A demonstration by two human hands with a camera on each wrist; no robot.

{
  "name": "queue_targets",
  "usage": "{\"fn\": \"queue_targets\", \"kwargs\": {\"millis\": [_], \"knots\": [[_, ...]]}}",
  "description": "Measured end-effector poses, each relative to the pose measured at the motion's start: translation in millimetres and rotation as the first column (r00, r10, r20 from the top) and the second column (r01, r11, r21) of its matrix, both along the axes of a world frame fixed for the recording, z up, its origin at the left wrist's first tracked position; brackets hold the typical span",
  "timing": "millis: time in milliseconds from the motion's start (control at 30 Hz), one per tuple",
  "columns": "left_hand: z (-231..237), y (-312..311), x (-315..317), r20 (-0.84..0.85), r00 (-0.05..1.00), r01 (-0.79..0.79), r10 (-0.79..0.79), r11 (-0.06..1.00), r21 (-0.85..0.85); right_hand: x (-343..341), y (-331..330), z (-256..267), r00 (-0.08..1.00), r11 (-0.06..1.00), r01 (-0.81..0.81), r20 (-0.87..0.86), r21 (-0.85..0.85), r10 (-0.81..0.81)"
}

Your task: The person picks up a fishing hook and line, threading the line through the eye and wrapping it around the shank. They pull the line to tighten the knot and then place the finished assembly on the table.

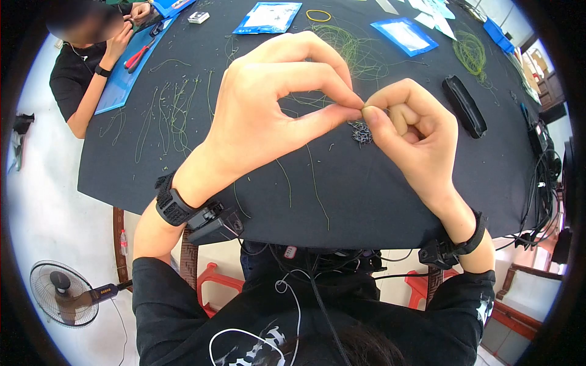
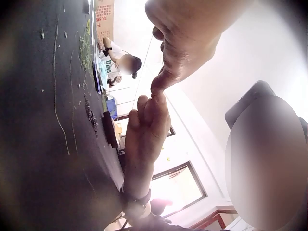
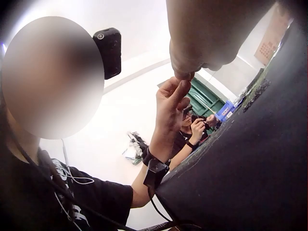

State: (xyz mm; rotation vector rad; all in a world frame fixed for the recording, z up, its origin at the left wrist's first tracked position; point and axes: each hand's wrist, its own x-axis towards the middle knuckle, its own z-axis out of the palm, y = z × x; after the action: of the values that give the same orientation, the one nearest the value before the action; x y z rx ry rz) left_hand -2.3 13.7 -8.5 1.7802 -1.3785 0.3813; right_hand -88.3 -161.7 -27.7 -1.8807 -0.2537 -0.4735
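Over the table, my left hand [image 1: 253, 97] and right hand [image 1: 424, 131] meet fingertip to fingertip. Thumb and forefinger are pinched together on each, and the right hand's other fingers curl into the palm. A fine thread [image 2: 143, 72] runs past the fingers in the left wrist view; what sits between the fingertips is too small and covered to tell. Just beyond the hands lies a pile of small dark metal pieces [image 1: 361, 132]. Behind the left hand spreads a loose tangle of thin green line [image 1: 351, 52]. Cut strands of line [image 1: 315, 189] lie below the hands.
A black open case [image 1: 465, 107] and a coil of green line [image 1: 470, 55] lie to the right. Blue-and-white packets [image 1: 268, 17] and a yellow ring [image 1: 318, 15] are farther back. At far left another person [image 1: 79, 67] sits by a blue tray [image 1: 116, 91] with red-handled pliers [image 1: 135, 59].
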Motion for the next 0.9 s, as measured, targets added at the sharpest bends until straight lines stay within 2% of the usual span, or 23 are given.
{"fn": "queue_targets", "kwargs": {"millis": [133, 233, 300, 533, 633, 700, 733, 800, 900], "knots": [[-2.2, 0.0, 3.5, 0.024, 0.999, 0.026, -0.024, 0.998, -0.051, -0.2, 1.0, 1.9, 1.000, 1.000, -0.006, -0.017, 0.015, 0.006], [0.2, 1.1, 0.1, -0.025, 0.999, -0.038, 0.037, 0.999, -0.033, -1.1, 0.7, 3.3, 0.999, 0.999, -0.032, 0.007, -0.002, 0.032], [-1.5, 0.6, 1.8, -0.023, 0.999, -0.036, 0.034, 0.997, -0.075, -1.9, -0.5, 5.0, 1.000, 0.999, -0.026, -0.002, -0.023, 0.026], [-0.3, 1.1, 1.1, -0.011, 0.999, -0.052, 0.052, 0.997, -0.056, -2.4, -0.3, 7.6, 0.999, 0.999, 0.034, 0.040, -0.033, -0.032], [-0.5, 0.9, 1.6, -0.007, 0.999, -0.053, 0.053, 0.997, -0.063, -2.3, -2.3, 4.6, 0.997, 0.999, 0.036, 0.073, -0.002, -0.036], [-0.9, 1.1, 3.0, 0.010, 0.999, -0.051, 0.051, 0.997, -0.065, -1.7, -4.6, 3.8, 0.988, 0.995, -0.032, 0.150, 0.090, 0.018], [-0.8, 1.2, 2.9, 0.010, 0.999, -0.051, 0.051, 0.997, -0.065, -2.0, -5.8, 3.7, 0.988, 0.995, -0.032, 0.150, 0.090, 0.018], [-0.1, 1.4, 2.3, 0.015, 0.998, -0.053, 0.054, 0.997, -0.056, -2.4, -7.7, 4.1, 0.992, 0.975, -0.030, 0.123, 0.220, 0.003], [1.6, 1.7, 0.2, 0.015, 0.999, -0.052, 0.053, 0.997, -0.051, -2.3, -8.7, 5.5, 0.998, 0.969, 0.020, 0.051, 0.247, -0.033]]}}
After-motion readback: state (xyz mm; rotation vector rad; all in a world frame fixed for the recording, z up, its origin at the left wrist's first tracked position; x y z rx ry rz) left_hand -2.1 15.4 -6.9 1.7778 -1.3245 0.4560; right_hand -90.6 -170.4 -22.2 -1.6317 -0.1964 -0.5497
